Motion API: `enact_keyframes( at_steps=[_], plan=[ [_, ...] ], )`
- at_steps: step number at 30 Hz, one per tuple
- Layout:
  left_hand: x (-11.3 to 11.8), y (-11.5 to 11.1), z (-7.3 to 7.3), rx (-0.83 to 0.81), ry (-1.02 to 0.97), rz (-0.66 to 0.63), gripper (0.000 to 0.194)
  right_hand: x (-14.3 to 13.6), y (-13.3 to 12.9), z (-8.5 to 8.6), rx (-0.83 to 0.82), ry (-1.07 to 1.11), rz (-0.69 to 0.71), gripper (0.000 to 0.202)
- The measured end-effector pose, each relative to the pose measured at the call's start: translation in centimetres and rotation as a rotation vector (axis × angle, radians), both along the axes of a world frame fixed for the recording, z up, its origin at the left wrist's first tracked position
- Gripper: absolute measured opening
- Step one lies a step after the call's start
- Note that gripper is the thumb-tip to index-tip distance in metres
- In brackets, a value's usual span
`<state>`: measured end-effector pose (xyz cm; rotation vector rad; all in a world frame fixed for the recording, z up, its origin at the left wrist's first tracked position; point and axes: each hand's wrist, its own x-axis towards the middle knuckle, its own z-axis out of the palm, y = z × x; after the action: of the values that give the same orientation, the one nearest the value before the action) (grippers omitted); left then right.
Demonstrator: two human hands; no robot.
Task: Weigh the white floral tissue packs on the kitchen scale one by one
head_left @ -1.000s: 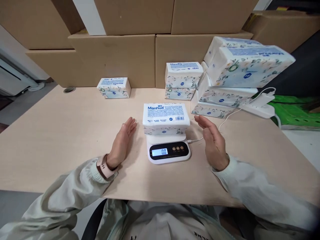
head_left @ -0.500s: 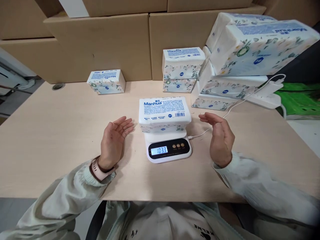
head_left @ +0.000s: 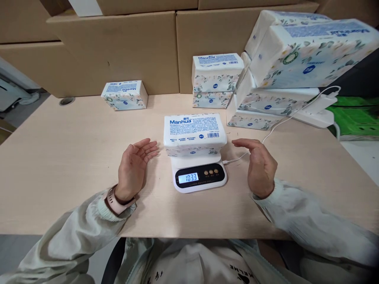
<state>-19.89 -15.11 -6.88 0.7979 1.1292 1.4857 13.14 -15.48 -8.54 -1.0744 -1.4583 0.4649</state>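
A white and blue Manhua tissue pack (head_left: pixel 194 134) lies on a white digital kitchen scale (head_left: pixel 199 186), its printed text side facing up. The scale's lit display reads 103.3, with several round gold buttons beside it. To the left of the pack rests my left hand (head_left: pixel 133 167), palm turned inward and fingers stretched out, touching nothing but the table. On the other side my right hand (head_left: pixel 260 167) is open, fingertips pointing at the pack's right end with a small gap between.
A single tissue pack (head_left: pixel 124 95) stands at the back left. Two stacked packs (head_left: pixel 217 83) sit behind the scale, beside a taller pile of packs (head_left: pixel 314 59). Cardboard boxes (head_left: pixel 118 55) line the back edge. A white cable (head_left: pixel 274 130) runs from the scale toward a power strip (head_left: pixel 315 117).
My right hand's fingers have straightened and shifted slightly toward the pack. The left hand stays nearly still. The pack and the reading are the same; the view has tilted slightly.
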Motion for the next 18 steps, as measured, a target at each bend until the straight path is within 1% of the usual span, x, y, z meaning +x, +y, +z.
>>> enact_keyframes(
  at_steps=[6, 18],
  plan=[
    [-0.06, 0.00, -0.04, -0.003, 0.034, -0.013, 0.052, 0.04, -0.19, 0.26, -0.028, -0.051, -0.009, 0.037],
    [0.01, 0.05, 0.00, -0.005, 0.038, -0.012, 0.050, -0.04, -0.31, 0.26, -0.001, -0.050, 0.041, 0.035]
  ],
)
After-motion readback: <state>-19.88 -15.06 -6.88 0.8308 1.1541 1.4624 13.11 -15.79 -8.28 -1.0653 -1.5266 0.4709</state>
